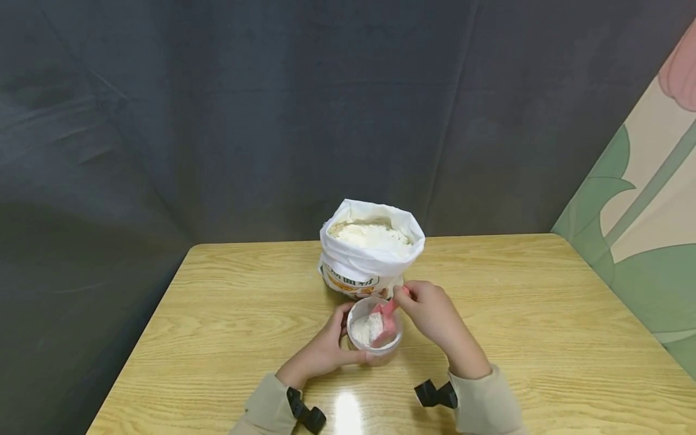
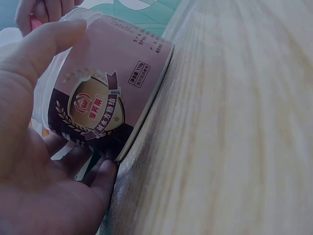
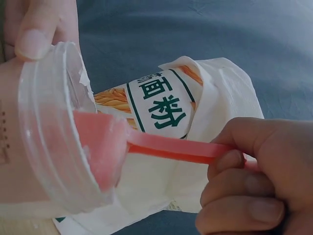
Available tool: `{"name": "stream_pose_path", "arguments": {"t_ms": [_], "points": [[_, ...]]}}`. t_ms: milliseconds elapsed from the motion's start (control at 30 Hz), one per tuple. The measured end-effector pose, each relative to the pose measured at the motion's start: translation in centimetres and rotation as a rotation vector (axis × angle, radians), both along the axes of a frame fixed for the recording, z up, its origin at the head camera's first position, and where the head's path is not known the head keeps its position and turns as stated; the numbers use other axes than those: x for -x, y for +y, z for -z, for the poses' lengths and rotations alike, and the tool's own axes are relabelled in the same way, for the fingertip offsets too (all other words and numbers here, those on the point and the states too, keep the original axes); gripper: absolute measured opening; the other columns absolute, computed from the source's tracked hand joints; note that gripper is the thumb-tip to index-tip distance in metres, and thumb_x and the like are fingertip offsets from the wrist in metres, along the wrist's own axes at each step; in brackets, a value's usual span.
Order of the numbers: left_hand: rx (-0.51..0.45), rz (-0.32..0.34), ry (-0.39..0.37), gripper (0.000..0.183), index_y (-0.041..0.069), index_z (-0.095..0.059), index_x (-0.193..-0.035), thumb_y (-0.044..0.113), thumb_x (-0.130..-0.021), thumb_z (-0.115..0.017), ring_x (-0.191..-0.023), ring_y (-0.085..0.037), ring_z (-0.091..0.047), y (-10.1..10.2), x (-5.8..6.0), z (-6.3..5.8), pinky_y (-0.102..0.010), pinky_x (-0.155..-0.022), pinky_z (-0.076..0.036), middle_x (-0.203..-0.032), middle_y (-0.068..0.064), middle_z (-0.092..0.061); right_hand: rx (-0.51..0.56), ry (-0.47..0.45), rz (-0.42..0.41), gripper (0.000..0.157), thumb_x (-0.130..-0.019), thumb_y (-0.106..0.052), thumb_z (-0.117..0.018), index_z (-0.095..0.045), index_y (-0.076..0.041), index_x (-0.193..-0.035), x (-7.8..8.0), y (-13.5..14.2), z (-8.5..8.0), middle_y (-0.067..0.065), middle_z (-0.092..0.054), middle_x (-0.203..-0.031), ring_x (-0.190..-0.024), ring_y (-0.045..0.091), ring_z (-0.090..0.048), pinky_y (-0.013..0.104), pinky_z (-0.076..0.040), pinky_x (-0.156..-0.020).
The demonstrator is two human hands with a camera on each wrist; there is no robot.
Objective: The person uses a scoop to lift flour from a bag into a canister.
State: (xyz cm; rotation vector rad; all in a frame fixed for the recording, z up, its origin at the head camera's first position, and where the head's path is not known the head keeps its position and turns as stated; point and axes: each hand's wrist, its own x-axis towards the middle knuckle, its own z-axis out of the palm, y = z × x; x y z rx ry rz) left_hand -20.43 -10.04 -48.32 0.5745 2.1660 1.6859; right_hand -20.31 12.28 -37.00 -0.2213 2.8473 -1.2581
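A clear-rimmed plastic jar [image 1: 353, 338] with flour inside stands on the table, its pink and black label [image 2: 105, 93] showing in the left wrist view. My left hand [image 1: 326, 347] grips the jar round its side, thumb near the rim. In my right hand [image 1: 432, 311] is the handle of a pink scoop [image 3: 171, 147], pinched between thumb and fingers. The scoop's head dips into the jar's mouth and carries white flour. Just behind the jar stands an open white flour bag [image 1: 375, 266], its top folded outward and flour visible inside.
The wooden table [image 1: 244, 302] reaches back to a dark cloth [image 1: 326, 121] hanging behind it. A wall with a flower pattern [image 1: 647, 241] borders the table on the right. Dark wrist mounts [image 1: 435, 394] sit at both sleeves.
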Motion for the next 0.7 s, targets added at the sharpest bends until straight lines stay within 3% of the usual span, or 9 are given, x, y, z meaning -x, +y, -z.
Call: {"name": "stream_pose_path", "arguments": {"t_ms": [133, 333, 533, 700], "points": [[0.002, -0.003, 0.001, 0.098, 0.01, -0.021, -0.156, 0.022, -0.083, -0.086, -0.143, -0.029, -0.039, 0.01, 0.04, 0.04, -0.045, -0.117, -0.03, -0.157, -0.014, -0.032, -0.039, 0.042, -0.003, 0.035, -0.099, -0.018, -0.056, -0.049, -0.013, -0.065, -0.25, -0.26, -0.2, -0.003, -0.039, -0.06, -0.058, 0.014, -0.039, 0.029, -0.032, -0.054], [0.004, -0.006, -0.006, 0.098, 0.009, -0.021, -0.156, 0.021, -0.084, -0.085, -0.144, -0.029, -0.039, -0.04, -0.02, -0.09, -0.046, -0.117, -0.029, -0.158, -0.016, -0.032, -0.074, 0.096, -0.074, 0.034, -0.097, -0.015, -0.057, -0.048, -0.014, -0.064, -0.37, -0.68, -0.09, -0.005, -0.037, -0.059, -0.056, 0.012, -0.038, 0.026, -0.032, -0.053], [0.004, -0.002, -0.02, 0.098, 0.009, -0.019, -0.156, 0.021, -0.084, -0.085, -0.145, -0.029, -0.037, -0.02, -0.11, -0.38, -0.046, -0.118, -0.028, -0.159, -0.016, -0.029, -0.128, 0.215, -0.142, 0.038, -0.099, -0.018, -0.06, -0.045, -0.017, -0.064, -0.55, -0.71, 0.08, -0.009, -0.033, -0.058, -0.054, 0.007, -0.035, 0.025, -0.032, -0.052], [0.004, 0.001, -0.019, 0.097, 0.009, -0.019, -0.156, 0.02, -0.085, -0.084, -0.145, -0.029, -0.036, -0.03, -0.09, -0.43, -0.046, -0.117, -0.028, -0.159, -0.016, -0.029, -0.139, 0.311, -0.15, 0.039, -0.099, -0.017, -0.06, -0.043, -0.019, -0.064, -0.81, -0.43, -0.18, -0.011, -0.032, -0.058, -0.053, 0.005, -0.034, 0.024, -0.03, -0.051]]}}
